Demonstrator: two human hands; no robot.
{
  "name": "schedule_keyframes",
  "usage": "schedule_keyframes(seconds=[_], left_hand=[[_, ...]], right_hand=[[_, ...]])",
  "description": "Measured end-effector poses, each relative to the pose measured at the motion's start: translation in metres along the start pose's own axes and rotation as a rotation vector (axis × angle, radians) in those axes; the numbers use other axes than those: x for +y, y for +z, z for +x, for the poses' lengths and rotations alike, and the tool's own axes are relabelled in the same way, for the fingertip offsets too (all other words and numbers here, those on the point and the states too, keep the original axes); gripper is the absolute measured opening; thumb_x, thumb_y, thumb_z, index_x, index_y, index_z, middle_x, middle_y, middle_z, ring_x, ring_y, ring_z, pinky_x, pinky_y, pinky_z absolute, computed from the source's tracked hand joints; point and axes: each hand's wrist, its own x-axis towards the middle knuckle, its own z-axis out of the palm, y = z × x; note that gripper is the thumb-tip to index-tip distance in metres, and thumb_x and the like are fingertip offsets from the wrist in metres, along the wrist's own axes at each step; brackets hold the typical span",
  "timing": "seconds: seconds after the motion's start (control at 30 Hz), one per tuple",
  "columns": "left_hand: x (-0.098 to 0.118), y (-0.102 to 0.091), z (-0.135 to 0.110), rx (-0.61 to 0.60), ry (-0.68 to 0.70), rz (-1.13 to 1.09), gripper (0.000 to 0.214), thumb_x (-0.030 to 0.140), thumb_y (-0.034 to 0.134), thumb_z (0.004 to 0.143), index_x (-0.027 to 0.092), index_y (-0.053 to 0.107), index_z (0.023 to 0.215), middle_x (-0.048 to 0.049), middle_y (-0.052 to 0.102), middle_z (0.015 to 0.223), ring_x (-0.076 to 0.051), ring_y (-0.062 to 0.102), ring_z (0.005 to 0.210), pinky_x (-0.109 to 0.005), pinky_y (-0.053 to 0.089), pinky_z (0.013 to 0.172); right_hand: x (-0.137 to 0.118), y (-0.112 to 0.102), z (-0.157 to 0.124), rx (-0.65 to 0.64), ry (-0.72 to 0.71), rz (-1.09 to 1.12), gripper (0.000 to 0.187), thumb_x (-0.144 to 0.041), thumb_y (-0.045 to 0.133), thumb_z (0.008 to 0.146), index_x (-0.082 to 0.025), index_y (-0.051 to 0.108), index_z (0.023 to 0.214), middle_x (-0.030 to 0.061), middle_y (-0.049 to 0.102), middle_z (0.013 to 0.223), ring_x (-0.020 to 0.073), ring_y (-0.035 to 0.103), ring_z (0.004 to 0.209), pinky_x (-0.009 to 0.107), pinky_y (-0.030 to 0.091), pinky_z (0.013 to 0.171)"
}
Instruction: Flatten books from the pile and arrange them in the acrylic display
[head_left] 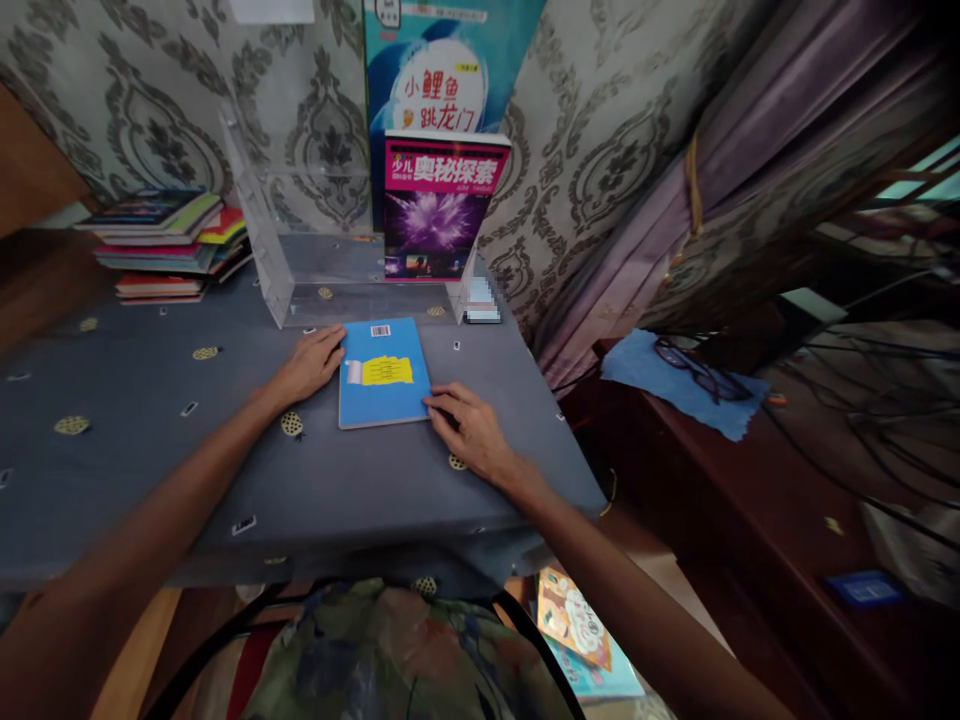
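Note:
A blue book (384, 372) with a yellow patch and a barcode lies flat, back cover up, on the grey tablecloth (150, 430). My left hand (309, 364) rests with fingers stretched flat against the book's left edge. My right hand (471, 428) lies at the book's lower right corner, fingers curled down and touching its edge. Neither hand has lifted the book. Behind it stands a clear acrylic book holder (277, 270) with a magenta book (439, 205) upright in its right end and a larger blue book (439, 70) leaning on the wall behind.
A stack of several books (169, 245) sits at the table's far left. A dark wooden bench at the right carries a blue cloth (679, 385) with glasses (694, 368) on it. More books (581, 630) lie on the floor near my knees. A curtain (742, 150) hangs at right.

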Motion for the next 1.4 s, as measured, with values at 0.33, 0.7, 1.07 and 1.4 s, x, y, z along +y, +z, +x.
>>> schedule_keyframes(seconds=[0.33, 0.7, 1.07, 1.4], left_hand=[[0.007, -0.004, 0.008, 0.039, -0.036, 0.008, 0.041, 0.036, 0.038, 0.1, 0.016, 0.061, 0.128, -0.0137, 0.063, 0.138, -0.028, 0.058, 0.127, -0.048, 0.044, 0.113], [0.012, 0.013, 0.027, 0.196, -0.032, -0.021, 0.042, 0.018, 0.04, 0.093, 0.014, 0.057, 0.131, -0.0157, 0.066, 0.128, -0.027, 0.059, 0.121, -0.048, 0.046, 0.109], [0.017, 0.018, 0.026, 0.235, -0.029, 0.001, 0.04, 0.017, 0.034, 0.095, 0.016, 0.057, 0.129, -0.0145, 0.067, 0.122, -0.027, 0.06, 0.115, -0.046, 0.047, 0.105], [0.027, 0.009, 0.025, 0.164, -0.044, 0.095, 0.039, 0.016, 0.035, 0.096, 0.016, 0.06, 0.127, -0.0144, 0.067, 0.115, -0.029, 0.06, 0.109, -0.046, 0.049, 0.1]], right_hand=[[0.002, -0.003, 0.051, -0.178, -0.025, -0.189, 0.03, -0.029, 0.052, 0.1, -0.016, 0.073, 0.116, 0.0158, 0.064, 0.137, 0.0312, 0.06, 0.125, 0.053, 0.048, 0.104], [-0.016, 0.071, 0.146, -0.267, -0.051, -0.188, 0.045, -0.02, 0.044, 0.101, -0.009, 0.05, 0.144, 0.0202, 0.05, 0.152, 0.0269, 0.043, 0.145, 0.048, 0.032, 0.121], [-0.009, 0.077, 0.15, -0.271, -0.055, -0.222, 0.04, -0.025, 0.043, 0.104, -0.01, 0.054, 0.139, 0.0194, 0.052, 0.151, 0.0267, 0.045, 0.144, 0.046, 0.029, 0.122], [-0.009, 0.068, 0.145, -0.226, 0.052, -0.233, 0.046, -0.034, 0.054, 0.101, -0.008, 0.055, 0.139, 0.0212, 0.051, 0.151, 0.0291, 0.042, 0.146, 0.045, 0.029, 0.122]])
